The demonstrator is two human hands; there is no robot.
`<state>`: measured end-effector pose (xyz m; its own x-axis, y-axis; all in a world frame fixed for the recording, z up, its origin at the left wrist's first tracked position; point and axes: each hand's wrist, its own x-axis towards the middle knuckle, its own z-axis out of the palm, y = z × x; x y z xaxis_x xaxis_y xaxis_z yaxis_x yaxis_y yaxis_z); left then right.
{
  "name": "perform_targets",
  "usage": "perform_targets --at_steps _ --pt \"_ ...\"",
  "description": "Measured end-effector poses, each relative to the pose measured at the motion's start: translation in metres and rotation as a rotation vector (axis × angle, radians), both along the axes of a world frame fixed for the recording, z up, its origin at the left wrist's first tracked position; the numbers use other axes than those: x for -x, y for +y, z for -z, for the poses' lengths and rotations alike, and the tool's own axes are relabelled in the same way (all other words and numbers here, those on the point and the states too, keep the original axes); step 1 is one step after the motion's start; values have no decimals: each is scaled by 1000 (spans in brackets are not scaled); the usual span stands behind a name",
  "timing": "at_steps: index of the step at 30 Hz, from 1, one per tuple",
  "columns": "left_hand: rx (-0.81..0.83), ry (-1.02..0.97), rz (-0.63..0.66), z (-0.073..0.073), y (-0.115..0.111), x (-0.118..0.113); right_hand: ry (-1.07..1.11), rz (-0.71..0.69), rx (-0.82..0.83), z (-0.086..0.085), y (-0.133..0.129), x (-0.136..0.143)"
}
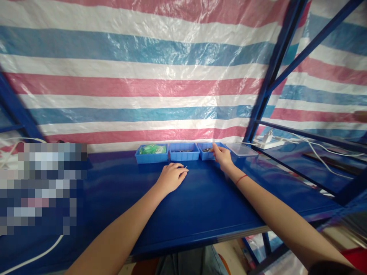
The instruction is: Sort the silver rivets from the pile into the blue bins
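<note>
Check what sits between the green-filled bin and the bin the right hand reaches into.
One more blue bin, holding small dark parts, sits between the green-filled bin and the right hand's bin, per head view.

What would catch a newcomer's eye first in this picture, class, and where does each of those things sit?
A striped red, white and blue plastic tarpaulin fills the whole background. In front of it, three small blue plastic trays stand in a row at the far edge of the glossy blue tabletop. The right hand reaches into the rightmost tray, while the left hand rests on the tabletop, pinching a small metal piece.
</note>
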<state>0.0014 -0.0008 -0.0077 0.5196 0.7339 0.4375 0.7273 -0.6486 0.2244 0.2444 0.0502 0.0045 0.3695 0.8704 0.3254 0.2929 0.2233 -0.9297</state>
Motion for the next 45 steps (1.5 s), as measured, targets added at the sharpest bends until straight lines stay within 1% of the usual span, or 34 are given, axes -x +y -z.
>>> perform_targets --at_steps 2,3,7,9,11,13,16,18,21,23,25,27,31,36,41,45 --pt "9 2 16 1 3 0 -42 -4 10 -2 -4 3" --pt "11 1 23 1 5 1 -89 -36 10 -4 -7 8" --pt "17 -3 43 -2 5 3 -493 -388 -42 -5 -25 32" --pt "23 -14 47 -4 4 3 -688 -504 -75 -1 -32 42" --pt "29 -28 32 -4 3 3 -815 -540 -116 5 -37 49" --pt "31 -32 5 -2 4 4 -857 -547 -143 9 -39 54" --pt "39 -63 -3 2 5 5 -836 -558 -152 12 -40 58" --pt "62 -158 12 3 6 5 -779 -549 -147 13 -39 60" --pt "145 -389 0 1 5 4 -550 -548 -120 13 -37 62" --pt "195 -503 -8 -3 3 2 -351 -592 -99 12 -36 63" --pt "205 -564 1 -7 0 0 -207 -654 -59 10 -38 65" --pt "187 -592 17 -10 -3 -1 -133 -709 0 6 -43 68" --pt "145 -613 27 -12 -6 -2 -81 -788 79 -1 -52 73" --pt "127 -623 40 -13 -6 -1 -136 -846 94 -7 -57 72" --pt "93 -610 45 -14 -7 -2 -97 -811 94 -3 -53 71" --pt "65 -613 43 -14 -7 -1 2 -726 108 1 -49 69"
